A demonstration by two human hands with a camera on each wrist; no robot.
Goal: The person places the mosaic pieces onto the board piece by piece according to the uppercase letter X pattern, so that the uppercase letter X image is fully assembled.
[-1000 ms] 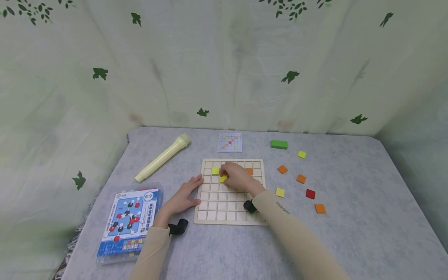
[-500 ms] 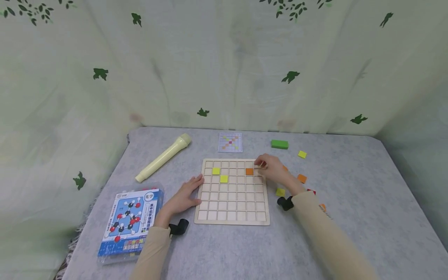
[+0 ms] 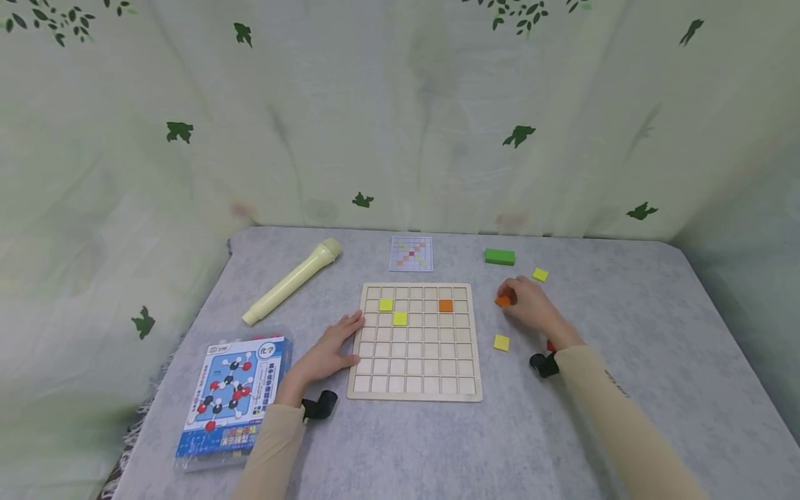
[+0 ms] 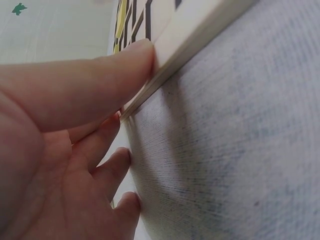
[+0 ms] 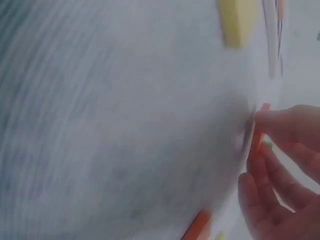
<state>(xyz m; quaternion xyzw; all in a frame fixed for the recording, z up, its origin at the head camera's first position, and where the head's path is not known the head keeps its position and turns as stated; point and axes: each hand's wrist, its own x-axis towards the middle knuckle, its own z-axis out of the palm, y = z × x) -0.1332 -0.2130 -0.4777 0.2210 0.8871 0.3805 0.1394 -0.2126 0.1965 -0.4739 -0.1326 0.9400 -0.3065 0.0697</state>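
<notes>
A square wooden grid board (image 3: 414, 398) lies in the middle of the table, with two yellow tiles and one orange tile in its cells. My left hand (image 3: 328, 351) rests at the board's left edge, fingers spread; the left wrist view has the thumb (image 4: 115, 70) on the rim. To the right of the board, my right hand (image 3: 531, 305) pinches an orange tile (image 3: 503, 301) between thumb and fingertips, low over the cloth. A yellow tile (image 3: 501, 343) lies nearer me, and another yellow tile (image 3: 540, 275) farther back. My right wrist partly hides a red tile (image 3: 551, 345).
Behind the board lies a small pattern card (image 3: 411, 254). A green block (image 3: 500, 257) sits at the back right. On the left are a pale yellow tube (image 3: 292, 281) and a boxed molecule model set (image 3: 231, 396). A fabric backdrop (image 3: 400, 125) rises behind the table.
My right hand has left a yellow tile in the board's grid, moved right off the board, and taken hold of an orange tile. The left hand has stayed at the board's edge.
</notes>
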